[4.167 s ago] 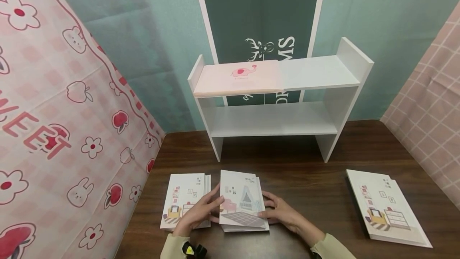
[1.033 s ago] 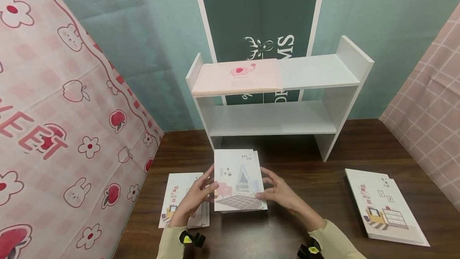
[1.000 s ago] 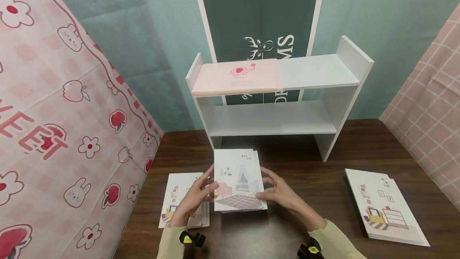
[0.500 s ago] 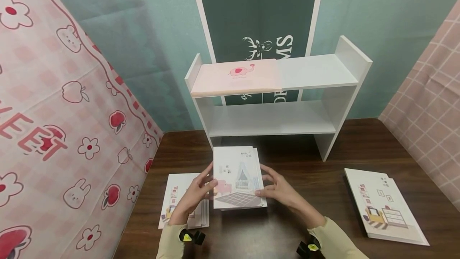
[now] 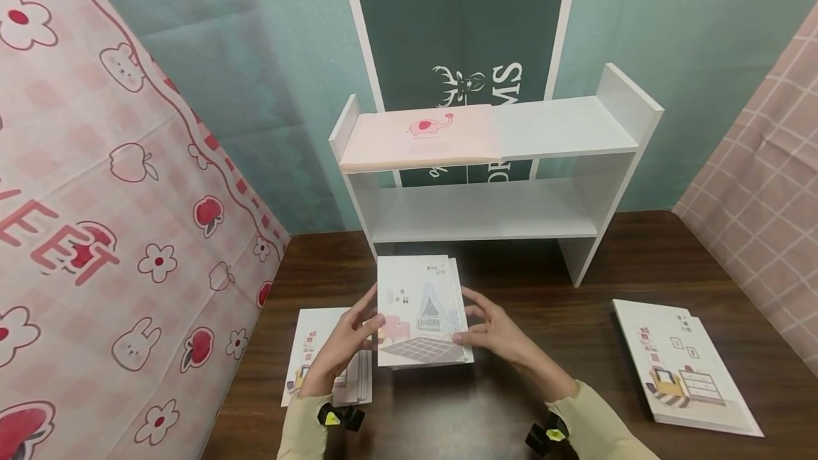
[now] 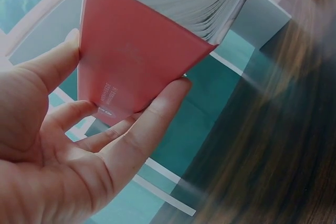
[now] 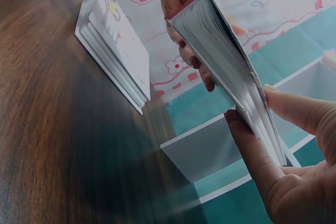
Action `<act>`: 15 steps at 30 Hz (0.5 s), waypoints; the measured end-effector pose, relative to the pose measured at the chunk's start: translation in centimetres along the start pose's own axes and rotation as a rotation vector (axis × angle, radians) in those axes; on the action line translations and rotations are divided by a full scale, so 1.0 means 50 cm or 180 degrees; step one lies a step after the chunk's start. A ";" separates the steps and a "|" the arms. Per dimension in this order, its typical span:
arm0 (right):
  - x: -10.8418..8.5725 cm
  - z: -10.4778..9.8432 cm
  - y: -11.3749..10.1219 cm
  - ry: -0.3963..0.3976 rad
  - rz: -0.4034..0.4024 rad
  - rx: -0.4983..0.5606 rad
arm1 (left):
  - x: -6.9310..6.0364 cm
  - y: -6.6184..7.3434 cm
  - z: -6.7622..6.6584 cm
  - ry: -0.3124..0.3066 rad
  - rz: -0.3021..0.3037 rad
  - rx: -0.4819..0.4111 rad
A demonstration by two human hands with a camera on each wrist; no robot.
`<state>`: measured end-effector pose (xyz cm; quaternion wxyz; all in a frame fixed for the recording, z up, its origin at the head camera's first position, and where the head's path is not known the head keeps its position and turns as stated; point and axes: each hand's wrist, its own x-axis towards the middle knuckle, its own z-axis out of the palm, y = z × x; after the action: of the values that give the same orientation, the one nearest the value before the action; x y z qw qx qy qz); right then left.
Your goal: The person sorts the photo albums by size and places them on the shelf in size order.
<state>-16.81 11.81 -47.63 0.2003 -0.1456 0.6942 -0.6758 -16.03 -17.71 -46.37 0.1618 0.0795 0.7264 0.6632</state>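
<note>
Held book (image 5: 412, 304): cover smooth, low-sheen printed card; red spine (image 6: 136, 45) smooth, soft sheen; page block (image 7: 212, 38) matt paper, leaf edges finely ridged. Tabletop (image 5: 447, 421): dark wood grain, smooth, glossy enough from where I stand to throw back pale glare. Shelf (image 5: 565, 126): smooth white board, satin. Green hanging (image 5: 275, 69): matt cloth, creased. Right sleeve (image 5: 594, 421): matt cloth.

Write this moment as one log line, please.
left hand: grips book at red spine | right hand: grips opposite side | book: raised above table
</note>
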 end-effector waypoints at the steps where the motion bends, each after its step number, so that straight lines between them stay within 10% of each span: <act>1: 0.001 0.000 -0.001 0.0004 -0.0001 -0.0006 | 0.000 -0.001 -0.002 -0.0001 0.0027 0.0013; 15: 0.007 0.004 -0.014 0.0011 -0.0036 -0.0078 | -0.002 0.004 -0.012 0.0009 0.0143 0.0023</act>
<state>-17.08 11.45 -46.94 0.1934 -0.1509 0.7020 -0.6686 -16.17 -18.27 -46.11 0.1455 0.0955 0.7270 0.6642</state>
